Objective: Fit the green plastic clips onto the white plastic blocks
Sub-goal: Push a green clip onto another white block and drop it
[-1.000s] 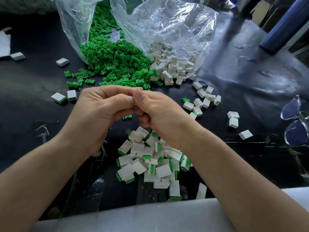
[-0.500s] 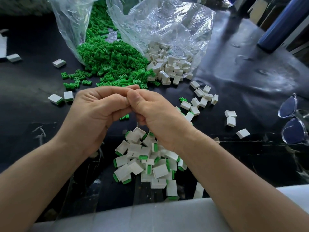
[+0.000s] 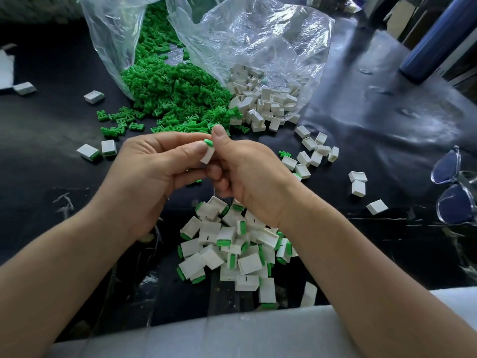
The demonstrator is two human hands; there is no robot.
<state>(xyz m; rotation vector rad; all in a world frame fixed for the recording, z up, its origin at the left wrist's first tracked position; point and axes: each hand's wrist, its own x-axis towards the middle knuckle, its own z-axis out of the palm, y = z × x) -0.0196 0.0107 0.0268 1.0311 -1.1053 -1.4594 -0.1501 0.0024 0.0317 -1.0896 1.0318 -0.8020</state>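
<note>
Between my two hands, above the black table, sits one white block (image 3: 207,155) with a green clip (image 3: 208,142) at its top end. My left hand (image 3: 152,171) pinches the block with curled fingers. My right hand (image 3: 242,171) holds it from the other side, its thumb up by the clip. A heap of green clips (image 3: 167,91) spills from a clear bag (image 3: 113,34) at the back. Beside it, bare white blocks (image 3: 268,99) spill from a second clear bag (image 3: 258,40). Below my hands lies a pile of blocks with clips fitted (image 3: 232,246).
Loose white blocks (image 3: 309,153) lie scattered right of my hands, two clipped ones (image 3: 98,149) to the left. Clear-framed glasses (image 3: 454,184) rest at the right edge. A dark blue cylinder (image 3: 436,40) stands at the back right. A pale padded edge (image 3: 232,329) runs along the front.
My hands have parted slightly and turned, so the white block with its green clip now shows between the fingertips. Before, it was hidden inside my closed fingers.
</note>
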